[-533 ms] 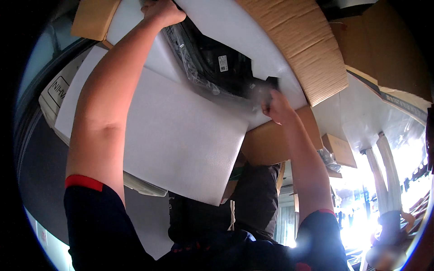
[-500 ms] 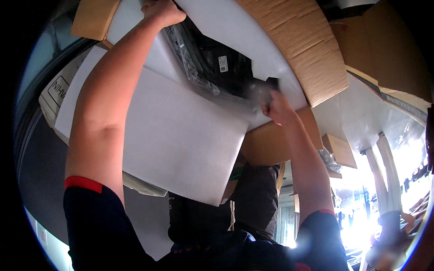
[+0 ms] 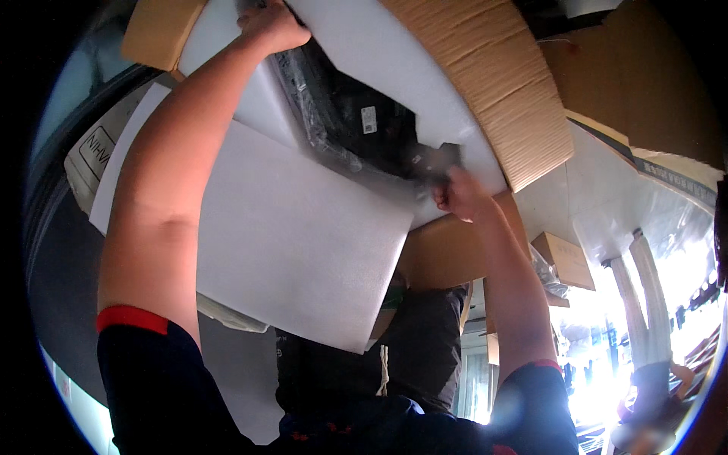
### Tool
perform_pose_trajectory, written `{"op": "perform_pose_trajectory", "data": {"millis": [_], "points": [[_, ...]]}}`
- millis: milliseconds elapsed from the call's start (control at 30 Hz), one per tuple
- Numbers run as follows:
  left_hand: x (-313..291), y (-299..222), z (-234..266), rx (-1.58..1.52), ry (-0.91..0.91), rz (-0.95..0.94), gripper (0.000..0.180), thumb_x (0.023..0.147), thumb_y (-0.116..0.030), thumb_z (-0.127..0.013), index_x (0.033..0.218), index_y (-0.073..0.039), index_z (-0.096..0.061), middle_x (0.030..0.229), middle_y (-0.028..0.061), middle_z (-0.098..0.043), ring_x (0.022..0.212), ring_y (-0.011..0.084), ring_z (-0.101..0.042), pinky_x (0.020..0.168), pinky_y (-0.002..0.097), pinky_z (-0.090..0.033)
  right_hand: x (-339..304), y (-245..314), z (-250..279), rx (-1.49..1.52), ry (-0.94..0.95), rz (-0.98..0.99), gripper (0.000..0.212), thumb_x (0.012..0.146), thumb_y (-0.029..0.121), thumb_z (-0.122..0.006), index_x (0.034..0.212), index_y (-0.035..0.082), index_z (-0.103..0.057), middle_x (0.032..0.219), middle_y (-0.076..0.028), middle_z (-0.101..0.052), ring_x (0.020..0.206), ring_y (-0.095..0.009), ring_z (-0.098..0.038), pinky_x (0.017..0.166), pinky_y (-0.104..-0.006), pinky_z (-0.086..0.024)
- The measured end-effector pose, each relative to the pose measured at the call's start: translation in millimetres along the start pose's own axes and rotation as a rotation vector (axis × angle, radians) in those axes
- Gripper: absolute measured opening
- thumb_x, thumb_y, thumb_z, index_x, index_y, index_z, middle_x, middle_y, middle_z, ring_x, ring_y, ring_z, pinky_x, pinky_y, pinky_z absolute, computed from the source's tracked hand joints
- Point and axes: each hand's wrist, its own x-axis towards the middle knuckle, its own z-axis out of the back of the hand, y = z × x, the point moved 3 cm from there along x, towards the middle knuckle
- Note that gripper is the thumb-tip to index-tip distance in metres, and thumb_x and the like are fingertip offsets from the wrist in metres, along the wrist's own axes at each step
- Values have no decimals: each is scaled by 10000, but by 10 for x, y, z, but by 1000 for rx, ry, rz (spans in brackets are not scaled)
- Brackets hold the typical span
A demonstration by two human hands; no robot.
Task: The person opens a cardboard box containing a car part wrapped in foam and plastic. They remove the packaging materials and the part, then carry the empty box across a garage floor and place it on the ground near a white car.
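An open cardboard box (image 3: 485,98) lies in front of me, lined with white foam sheets (image 3: 288,235). Inside sits a black flat device in a clear plastic bag (image 3: 356,125). My left hand (image 3: 273,23) is at the top of the picture and grips the far edge of the foam and the bag. At the near right corner of the black device, my right hand (image 3: 455,193) is closed on the bag. One large white foam sheet hangs over the box's near side toward me.
A smaller cardboard box (image 3: 563,259) and crumpled clear plastic lie at the right. A box flap (image 3: 159,30) sticks out at the upper left. My dark trousers show below the box. Bright glare fills the lower right.
None of note: both hands keep the same hold on the bagged device and foam, and the box has barely shifted.
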Motion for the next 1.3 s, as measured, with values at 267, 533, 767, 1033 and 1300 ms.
{"op": "perform_pose_trajectory", "data": {"millis": [267, 533, 767, 1033, 1300], "points": [[16, -50, -60, -92, -113, -32, 1202, 791, -424, -711, 1546, 138, 36, 1572, 379, -244, 1367, 497, -432, 1147, 521, -374, -14, 37, -36, -52, -20, 84, 338, 1058, 421, -418, 1014, 125, -575, 770, -61, -616, 632, -198, -559, 598, -369, -480], [-1014, -432, -129, -118, -386, -745, 171, 787, -188, -686, 787, -23, -643, 887, 161, -630, 913, 340, -639, 741, 501, -533, -62, -13, 60, -111, 23, 104, 387, 1057, 460, -406, 962, 136, -595, 734, -41, -607, 609, -177, -548, 600, -367, -484], [-1415, -1277, -869, 65, 19, -948, 280, 882, -271, -642, 1006, -31, -716, 1075, 129, -679, 1110, 310, -618, 991, 444, -479, -60, 52, -120, -82, -28, 123, 369, 1045, 457, -446, 971, 124, -586, 722, -45, -593, 594, -191, -552, 579, -376, -504], [-1358, -1428, -1124, 196, -48, -725, 665, 813, -433, -684, 1312, 3, -629, 1413, 215, -559, 1361, 414, -452, 1171, 600, -253, -54, 8, -41, -98, -9, 123, 377, 1042, 452, -451, 979, 102, -577, 718, -48, -580, 591, -200, -547, 597, -383, -526], [-1652, -1461, -676, 640, 232, -1051, 1119, 701, -603, -731, 1543, 26, -347, 1447, 256, -521, 1399, 400, -422, 1211, 549, -203, -4, -48, 49, -90, 8, 134, 360, 1040, 436, -463, 1003, 93, -566, 750, -56, -582, 629, -198, -559, 588, -383, -549]]}}
